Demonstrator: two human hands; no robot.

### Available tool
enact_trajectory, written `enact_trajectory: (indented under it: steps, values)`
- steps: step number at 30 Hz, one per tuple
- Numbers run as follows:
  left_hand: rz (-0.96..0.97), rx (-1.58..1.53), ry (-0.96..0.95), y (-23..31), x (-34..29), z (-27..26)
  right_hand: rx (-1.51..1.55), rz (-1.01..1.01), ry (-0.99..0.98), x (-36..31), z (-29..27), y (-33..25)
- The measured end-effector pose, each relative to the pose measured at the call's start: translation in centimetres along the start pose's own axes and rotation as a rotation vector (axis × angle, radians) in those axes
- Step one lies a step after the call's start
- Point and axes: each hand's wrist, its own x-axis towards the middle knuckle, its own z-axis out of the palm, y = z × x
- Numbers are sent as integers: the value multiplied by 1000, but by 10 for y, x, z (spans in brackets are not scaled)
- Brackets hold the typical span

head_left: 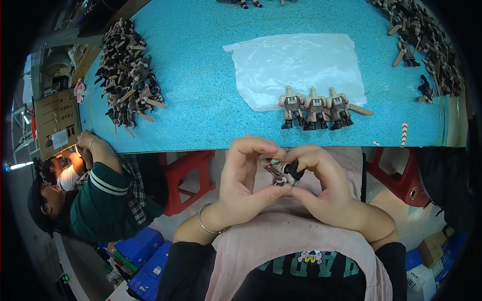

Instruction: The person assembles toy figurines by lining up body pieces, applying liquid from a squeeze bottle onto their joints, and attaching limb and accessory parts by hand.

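Note:
A small toy figure [279, 170] with dark boots is held between my two hands, just off the table's front edge. My left hand [247, 176] grips it with thumb and fingertips from the left. From the right, the thumb and fingers of my right hand [322, 176] close on its booted end. Parts of the figure are hidden behind the fingers. Beyond my hands, three headless-looking toy figures [317, 109] in beige and brown with black boots lie side by side, partly on a clear plastic sheet [301, 62].
Piles of similar figures lie at the left [128, 75] and right [427, 40] of the blue table [196, 90]. A wooden stick [361, 109] rests beside the row. Another person [100, 200] works at the left, near a cardboard box [57, 123] and a red stool [188, 180].

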Motion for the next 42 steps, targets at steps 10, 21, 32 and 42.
enact_trajectory:
  steps: [10,21,32,42]
  values:
    - [-56,223,-355,16,14,-14,-77,-70,-6,-1,-3,-9]
    - [13,176,-228,5,11,-3,-109,-93,3,6,-9,-9]
    - [158,320,-220,10,19,-12,-134,-57,-64,12,-14,-15]
    - [504,1377,336,30,27,-88,-583,-177,66,90,-81,-43]
